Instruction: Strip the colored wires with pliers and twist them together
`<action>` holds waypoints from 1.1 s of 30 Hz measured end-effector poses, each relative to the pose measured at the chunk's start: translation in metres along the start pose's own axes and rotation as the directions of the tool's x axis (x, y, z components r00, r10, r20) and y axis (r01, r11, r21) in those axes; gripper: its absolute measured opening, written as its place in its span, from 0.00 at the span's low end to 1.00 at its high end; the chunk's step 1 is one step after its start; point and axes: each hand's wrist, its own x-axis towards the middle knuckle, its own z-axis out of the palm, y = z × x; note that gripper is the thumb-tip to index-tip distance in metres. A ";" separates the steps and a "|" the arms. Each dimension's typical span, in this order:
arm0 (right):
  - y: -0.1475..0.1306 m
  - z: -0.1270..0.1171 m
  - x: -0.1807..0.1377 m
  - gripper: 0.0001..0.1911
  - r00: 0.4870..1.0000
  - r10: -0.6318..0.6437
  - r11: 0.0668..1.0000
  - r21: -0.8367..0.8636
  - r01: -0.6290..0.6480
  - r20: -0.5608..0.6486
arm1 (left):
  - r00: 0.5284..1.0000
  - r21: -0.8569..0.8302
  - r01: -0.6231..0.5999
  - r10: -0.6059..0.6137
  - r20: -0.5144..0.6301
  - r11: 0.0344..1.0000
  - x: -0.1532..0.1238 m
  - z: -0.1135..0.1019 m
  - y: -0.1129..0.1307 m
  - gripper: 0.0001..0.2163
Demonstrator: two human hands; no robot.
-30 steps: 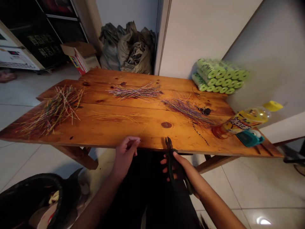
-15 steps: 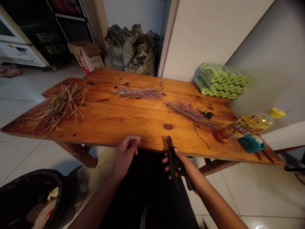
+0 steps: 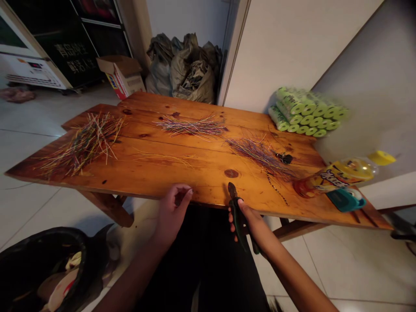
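"Pliers (image 3: 233,192) have turned slightly since the earlier frame; their jaws stood apart then and now seem to meet. So, left to right, what's there?"

"At the left end of the table (image 3: 208,167), a tangled wire pile (image 3: 92,141). Probably light and springy; I'd gather it round the middle, minding the ends."

"Next?"

"Loose yellow strands (image 3: 165,157), just beyond the left hand (image 3: 173,212). Thin, likely easy to bend; pinch one mid-length. That hand is curled, thumb tip near the forefinger; whether it pinches a strand, I can't tell."

"And past it?"

"Middle bundle (image 3: 191,125), farther back, beyond both hands, probably just as light. Then those pliers, inside the right hand (image 3: 255,223), pointing over the table's near edge. Its fingers wrap the handles."

"How would they handle?"

"Rigid, surely heavier than any wire. Hold them low on the handles, clear of the cutting end."

"Last?"

"Purplish bundle (image 3: 256,153), ahead of the right hand, well apart from it. Fine, likely prone to snagging; lift it mid-length."
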 end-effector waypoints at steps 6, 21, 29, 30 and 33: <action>0.003 0.002 0.005 0.23 0.998 -0.026 0.999 -0.042 0.024 -0.048 | 0.909 0.073 -0.343 0.311 0.277 0.937 -0.061 0.018 0.028 0.14; -0.006 0.000 0.006 0.22 0.988 -0.057 0.986 -0.162 0.033 -0.146 | 0.626 -0.460 0.688 -0.137 0.768 0.562 -0.069 0.090 0.041 0.32; -0.007 -0.003 0.010 0.22 0.988 -0.089 0.977 -0.202 0.063 -0.123 | 0.695 -0.489 0.618 -0.139 0.705 0.616 -0.071 0.095 0.042 0.28; -0.007 -0.003 0.010 0.22 0.989 -0.087 0.980 -0.189 0.063 -0.120 | 0.698 -0.489 0.618 -0.144 0.702 0.615 -0.070 0.094 0.042 0.28; -0.007 -0.003 0.012 0.20 0.990 -0.082 0.988 -0.139 0.066 -0.111 | 0.692 -0.486 0.619 -0.136 0.709 0.617 -0.069 0.095 0.040 0.32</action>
